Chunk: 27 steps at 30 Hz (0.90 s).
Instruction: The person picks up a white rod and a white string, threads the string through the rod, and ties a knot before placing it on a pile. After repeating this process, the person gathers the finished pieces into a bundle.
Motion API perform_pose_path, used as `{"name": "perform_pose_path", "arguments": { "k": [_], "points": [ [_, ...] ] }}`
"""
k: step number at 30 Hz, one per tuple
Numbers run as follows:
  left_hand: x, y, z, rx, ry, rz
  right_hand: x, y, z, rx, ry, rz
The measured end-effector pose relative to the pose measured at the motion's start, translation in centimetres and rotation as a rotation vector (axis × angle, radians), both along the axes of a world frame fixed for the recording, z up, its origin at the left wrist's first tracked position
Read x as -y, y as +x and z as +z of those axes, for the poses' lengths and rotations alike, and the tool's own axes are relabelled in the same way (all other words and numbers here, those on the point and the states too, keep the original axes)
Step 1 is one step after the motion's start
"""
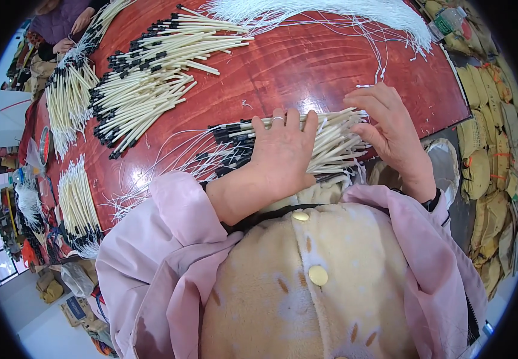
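Observation:
A bundle of cream-coloured sticks point(329, 149) with black ends and thin white strings lies on the table in front of my body. My left hand point(283, 149) rests flat across the bundle, fingers spread, with a ring on one finger. At the bundle's right end is my right hand point(390, 128), fingers curved and thumb apart from them, close to the stick tips. I see nothing gripped in it, though the strings there are very fine. The black ends point(235, 140) point left, where white strings point(175, 155) trail out.
The red table point(295, 66) carries a large pile of similar sticks point(145, 90), smaller bunches point(78, 194) at left and a heap of white strings point(330, 15) at the far side. Another person's hand point(63, 46) works at far left. Tan sacks point(480, 143) are stacked at right.

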<state>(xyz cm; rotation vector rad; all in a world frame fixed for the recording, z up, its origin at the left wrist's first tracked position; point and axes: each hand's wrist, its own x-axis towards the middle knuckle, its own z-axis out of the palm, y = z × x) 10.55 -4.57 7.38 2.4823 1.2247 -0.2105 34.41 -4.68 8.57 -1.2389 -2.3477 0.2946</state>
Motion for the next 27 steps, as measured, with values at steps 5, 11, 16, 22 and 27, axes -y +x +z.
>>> {"name": "perform_pose_path", "arguments": {
  "k": [5,11,16,22,27],
  "points": [
    [0.6,0.2,-0.7,0.008,0.096,-0.012,1.0,-0.5,0.7,0.018,0.035,0.036],
    [0.1,0.4,-0.4,0.002,0.069,-0.005,4.1,-1.9,1.3,0.032,-0.072,0.108],
    [-1.2,0.2,-0.6,0.025,0.004,-0.011,7.2,-2.6,0.3,0.023,-0.120,0.188],
    [-1.8,0.0,-0.5,0.049,0.047,-0.070,11.8,-3.9,-0.8,-0.018,-0.512,-0.051],
    [-2.4,0.2,0.1,-0.037,0.022,-0.082,12.8,-6.5,-0.5,-0.351,-1.084,-0.242]
  ]
}}
